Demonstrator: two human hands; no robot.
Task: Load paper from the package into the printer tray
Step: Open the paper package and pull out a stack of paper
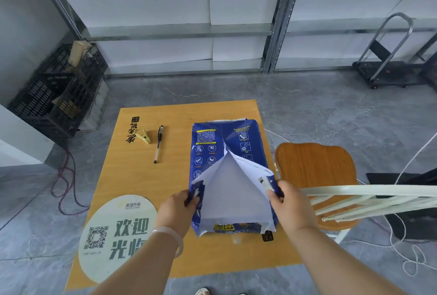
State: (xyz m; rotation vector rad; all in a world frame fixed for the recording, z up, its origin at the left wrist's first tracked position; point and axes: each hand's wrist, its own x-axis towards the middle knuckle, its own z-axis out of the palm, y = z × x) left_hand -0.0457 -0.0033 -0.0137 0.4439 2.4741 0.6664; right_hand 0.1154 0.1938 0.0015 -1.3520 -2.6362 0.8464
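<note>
Blue paper package (221, 143) lying flat on the wooden surface (142, 176), wrapper torn open along its seam at the near end. White paper (233, 190) exposed in a triangular gap between the two hands, narrowing to a point farther out from them. Left hand (176, 207) pinching the left torn flap (197, 191) of the wrapper, fingers closed on its edge. Right hand (287, 202) pinching the right torn flap (268, 182) likewise, both flaps pulled apart and lifted off the sheets. Pale bangle (169, 235) round the left wrist.

Beyond the left hand and a little to its outer side, a black pen (158, 144) lying on the surface, with a yellow clip (144, 136) just beside it on the far side from the package. Printed black characters (132, 130) next to the clip. Close under the left forearm, a round white sticker (113, 235) with a QR code and large characters.

Just outside the right hand, a wooden chair seat (314, 171) with a cream-coloured backrest (369, 196) passing near the right wrist. Farther out past both hands, grey floor, metal shelving (179, 32), black crates (59, 91) off beyond the left hand, a folding trolley (387, 67) off beyond the right.
</note>
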